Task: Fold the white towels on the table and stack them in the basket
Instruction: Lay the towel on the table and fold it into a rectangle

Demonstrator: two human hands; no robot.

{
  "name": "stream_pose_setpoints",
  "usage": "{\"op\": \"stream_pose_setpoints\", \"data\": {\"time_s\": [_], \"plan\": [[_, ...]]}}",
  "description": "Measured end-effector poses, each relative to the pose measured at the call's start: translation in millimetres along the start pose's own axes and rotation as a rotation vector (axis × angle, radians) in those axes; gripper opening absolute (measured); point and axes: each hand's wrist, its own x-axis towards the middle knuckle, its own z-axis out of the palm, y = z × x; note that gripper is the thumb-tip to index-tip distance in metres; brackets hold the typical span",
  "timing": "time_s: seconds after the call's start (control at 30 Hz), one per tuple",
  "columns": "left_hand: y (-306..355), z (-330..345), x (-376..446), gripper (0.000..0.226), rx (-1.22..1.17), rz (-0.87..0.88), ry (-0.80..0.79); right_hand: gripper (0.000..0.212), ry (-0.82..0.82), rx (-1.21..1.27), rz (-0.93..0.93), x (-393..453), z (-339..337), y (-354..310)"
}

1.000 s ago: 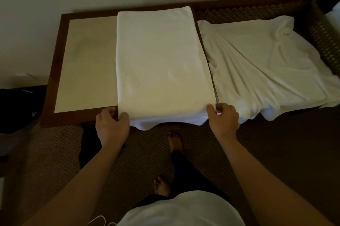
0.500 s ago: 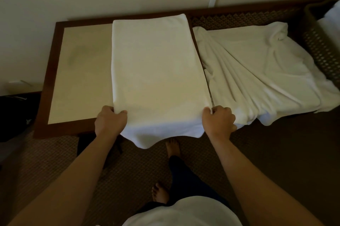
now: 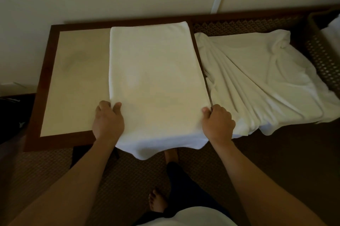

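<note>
Dim room, dark-framed table point(image 3: 49, 86) against a pale wall: one towel mid-fold.

Head view: a folded towel point(image 3: 154, 82) lies flat at table centre, its near edge hanging over the 6 o'clock rim. Left hand point(image 3: 107, 122) pinches its near-left corner, thumb on top; right hand point(image 3: 218, 124) grips the near-right corner with curled fingers. At 3 o'clock a rumpled towel point(image 3: 257, 78) lies unfolded. The woven basket point(image 3: 322, 56) sits at far 2 o'clock with something white inside. Judging by this, another fold and stacking remain.
</note>
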Motion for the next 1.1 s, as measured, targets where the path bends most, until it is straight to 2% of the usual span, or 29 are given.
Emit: {"op": "stream_pose_setpoints", "data": {"time_s": [0.1,0.2,0.27,0.33,0.4,0.5,0.57,0.67,0.77,0.97,1.1], "plan": [[8,2,3,0.048,-0.005,-0.060,0.033,0.031,0.008,0.043,0.037,12,-3,-10],[20,-7,30,0.056,-0.063,-0.090,0.027,0.040,-0.044,0.069,-0.012,36,-6,-23],[31,-14,53,0.062,-0.196,-0.207,-0.019,0.045,-0.092,0.093,-0.016,56,-9,-33],[36,-17,71,0.060,-0.333,-0.308,-0.081,0.042,-0.159,0.183,-0.034,73,-10,-40],[37,-13,78,0.056,-0.289,-0.242,-0.105,0.036,-0.136,0.265,-0.093,80,-9,-41],[28,-3,75,0.051,-0.062,-0.041,-0.027,0.031,0.024,0.231,-0.130,77,-4,-36],[24,4,70,0.048,0.057,0.028,0.037,0.031,-0.027,0.174,-0.089,73,2,-34],[26,11,68,0.042,0.106,-0.001,0.060,0.034,-0.065,0.155,-0.028,76,5,-37],[34,7,76,0.042,0.047,-0.058,0.055,0.036,-0.086,0.169,-0.007,85,1,-42],[42,4,107,0.052,0.008,0.040,0.031,0.035,-0.208,0.236,-0.031,134,1,-70],[36,9,105,0.045,0.086,0.043,0.069,0.034,-0.197,0.111,-0.078,138,5,-71]]}}
